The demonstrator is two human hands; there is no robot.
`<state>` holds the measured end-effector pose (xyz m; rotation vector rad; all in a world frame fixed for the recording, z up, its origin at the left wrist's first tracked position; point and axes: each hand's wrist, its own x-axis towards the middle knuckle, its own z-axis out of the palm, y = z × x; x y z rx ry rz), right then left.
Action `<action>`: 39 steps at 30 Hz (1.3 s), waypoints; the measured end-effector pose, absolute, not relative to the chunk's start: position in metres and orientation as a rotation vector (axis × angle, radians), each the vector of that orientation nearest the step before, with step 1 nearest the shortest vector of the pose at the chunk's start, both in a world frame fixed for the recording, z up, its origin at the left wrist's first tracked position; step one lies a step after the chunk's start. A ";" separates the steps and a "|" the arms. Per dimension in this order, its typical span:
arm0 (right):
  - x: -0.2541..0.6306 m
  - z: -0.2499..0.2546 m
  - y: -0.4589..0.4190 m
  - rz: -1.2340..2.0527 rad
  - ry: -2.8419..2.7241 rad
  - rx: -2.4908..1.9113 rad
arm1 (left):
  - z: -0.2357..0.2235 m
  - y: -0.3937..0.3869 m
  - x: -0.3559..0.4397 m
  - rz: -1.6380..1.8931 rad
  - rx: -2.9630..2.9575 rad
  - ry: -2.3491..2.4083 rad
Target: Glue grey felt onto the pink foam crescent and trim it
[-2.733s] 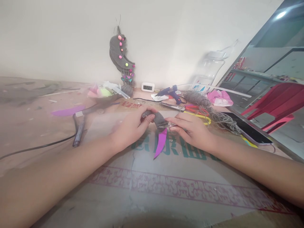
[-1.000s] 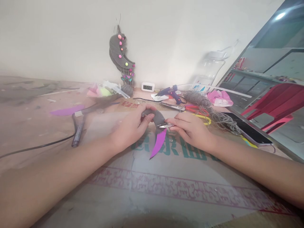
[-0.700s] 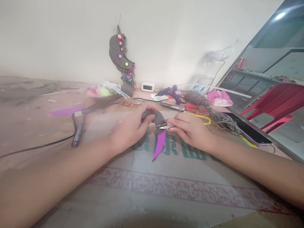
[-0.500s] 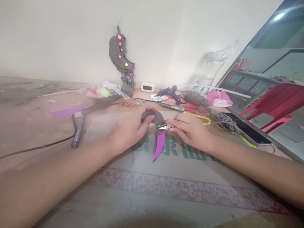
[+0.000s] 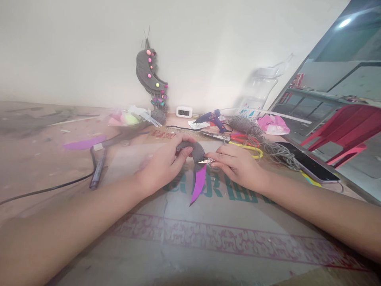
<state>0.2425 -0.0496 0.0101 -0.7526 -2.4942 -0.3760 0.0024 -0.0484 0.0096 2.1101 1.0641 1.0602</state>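
Observation:
In the middle of the head view, my left hand (image 5: 171, 161) is closed on a purple crescent cutout (image 5: 198, 184). Grey yarn (image 5: 197, 151) wraps its upper part, while the lower tip is bare purple and points down. Facing it from the right, my right hand (image 5: 233, 162) pinches a small pointed silver tool (image 5: 205, 161). Its blade lies against the crescent where the wrapping meets the purple; fingers cover the rest, so its exact kind is unclear. Loose grey yarn (image 5: 245, 125) lies beyond my right hand.
Behind my hands are a glue gun (image 5: 212, 119), scissors with red and yellow handles (image 5: 247, 145), and a digital clock (image 5: 184, 112). A phone (image 5: 309, 163) lies right; a marker (image 5: 97, 172) and purple piece (image 5: 85, 143) lie left. A decorated grey crescent (image 5: 144, 73) hangs on the wall.
The whole view has shifted slightly, with the background sitting a little lower. Both hands keep their hold, and the silver blade remains against the crescent.

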 end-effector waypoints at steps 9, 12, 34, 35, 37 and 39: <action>0.244 0.010 -0.051 -0.371 -2.449 -0.759 | 0.011 -0.047 0.002 1.064 2.159 1.121; 0.243 0.010 -0.051 -0.363 -2.448 -0.789 | 0.010 -0.046 0.002 1.069 2.149 1.113; 0.245 0.009 -0.049 -0.291 -2.489 -0.786 | 0.008 -0.043 0.001 1.108 2.075 1.124; 0.245 0.009 -0.049 -0.285 -2.493 -0.782 | 0.008 -0.043 0.001 1.103 2.074 1.125; 0.244 0.009 -0.049 -0.276 -2.496 -0.785 | 0.009 -0.044 0.001 1.099 2.074 1.120; 0.244 0.009 -0.049 -0.272 -2.502 -0.792 | 0.009 -0.044 0.001 1.099 2.073 1.107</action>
